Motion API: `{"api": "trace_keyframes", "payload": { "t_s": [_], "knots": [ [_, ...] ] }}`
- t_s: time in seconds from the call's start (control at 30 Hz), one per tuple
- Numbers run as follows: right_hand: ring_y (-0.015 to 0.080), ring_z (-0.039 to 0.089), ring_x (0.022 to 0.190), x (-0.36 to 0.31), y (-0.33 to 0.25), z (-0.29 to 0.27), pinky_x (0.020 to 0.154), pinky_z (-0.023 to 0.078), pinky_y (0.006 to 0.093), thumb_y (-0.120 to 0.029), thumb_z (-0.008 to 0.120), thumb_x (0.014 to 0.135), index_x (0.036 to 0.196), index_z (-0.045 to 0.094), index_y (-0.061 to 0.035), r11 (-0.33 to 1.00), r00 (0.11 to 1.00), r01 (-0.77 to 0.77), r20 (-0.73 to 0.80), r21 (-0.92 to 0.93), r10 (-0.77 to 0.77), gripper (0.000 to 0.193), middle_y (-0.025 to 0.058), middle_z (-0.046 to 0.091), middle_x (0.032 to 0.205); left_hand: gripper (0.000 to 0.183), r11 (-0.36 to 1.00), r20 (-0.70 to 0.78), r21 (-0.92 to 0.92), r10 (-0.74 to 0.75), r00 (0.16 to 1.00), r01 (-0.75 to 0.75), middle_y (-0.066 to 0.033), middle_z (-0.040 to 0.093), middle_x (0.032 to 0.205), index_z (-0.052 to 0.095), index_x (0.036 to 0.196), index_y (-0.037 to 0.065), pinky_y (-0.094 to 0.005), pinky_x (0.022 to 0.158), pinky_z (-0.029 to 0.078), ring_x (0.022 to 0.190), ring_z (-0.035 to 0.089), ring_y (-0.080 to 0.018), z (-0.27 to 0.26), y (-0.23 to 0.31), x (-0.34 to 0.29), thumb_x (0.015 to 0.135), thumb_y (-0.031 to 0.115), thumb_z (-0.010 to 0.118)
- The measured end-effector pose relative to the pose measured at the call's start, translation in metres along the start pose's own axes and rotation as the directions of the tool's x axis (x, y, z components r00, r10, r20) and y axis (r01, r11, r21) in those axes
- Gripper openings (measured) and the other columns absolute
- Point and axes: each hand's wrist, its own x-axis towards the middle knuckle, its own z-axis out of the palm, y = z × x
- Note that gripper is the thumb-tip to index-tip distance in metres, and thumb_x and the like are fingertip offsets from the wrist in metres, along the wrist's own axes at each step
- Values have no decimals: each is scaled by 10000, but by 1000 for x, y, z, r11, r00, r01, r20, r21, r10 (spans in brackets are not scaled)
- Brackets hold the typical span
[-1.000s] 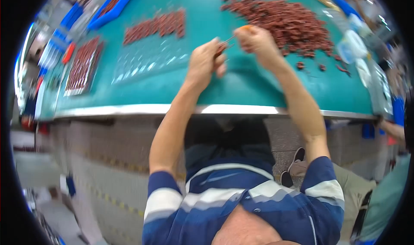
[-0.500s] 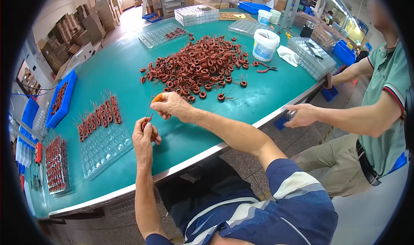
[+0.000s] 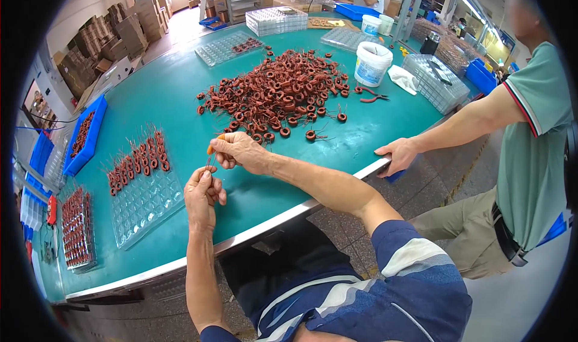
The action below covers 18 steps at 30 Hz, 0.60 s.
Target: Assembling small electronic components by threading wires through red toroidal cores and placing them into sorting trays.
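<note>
Over the worktop (image 3: 349,140), inside its near edge, the left hand (image 3: 203,191) pinches a red-brown coil (image 3: 212,169), mostly hidden by the fingers; the right hand (image 3: 241,152) has its fingers pressed together at the coil's thin wire leads (image 3: 210,159), an orange piece (image 3: 221,136) showing there. Beyond lies a heap of coils (image 3: 283,89). Towards the left end, a clear tray (image 3: 147,206) carries coils along its far side. A co-worker's hand (image 3: 398,155) rests on the near edge, to the right.
</note>
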Motion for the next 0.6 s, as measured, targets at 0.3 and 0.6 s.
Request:
{"api": "trace_keyframes", "payload": {
  "t_s": [0.3, 0.6],
  "knots": [
    [88, 538, 488, -8, -3, 9, 466, 427, 215, -474, 604, 899, 832, 625, -35, 960, 994, -61, -99, -273, 36, 445, 8, 566, 610, 235, 796, -62, 581, 251, 966, -169, -56, 600, 715, 570, 1088, -24, -242, 473, 439, 530, 555, -117, -8, 4, 15, 970, 153, 471],
    [81, 522, 566, 3, 3, -18, 504, 415, 224, -310, 668, 880, 818, 620, -59, 984, 987, -138, -98, -113, 128, 263, -6, 555, 670, 307, 465, 269, 786, 339, 902, -409, -106, 574, 723, 473, 1214, 35, -341, 579, 470, 623, 568, -203, -6, 9, 34, 934, 146, 534]
  ]
}}
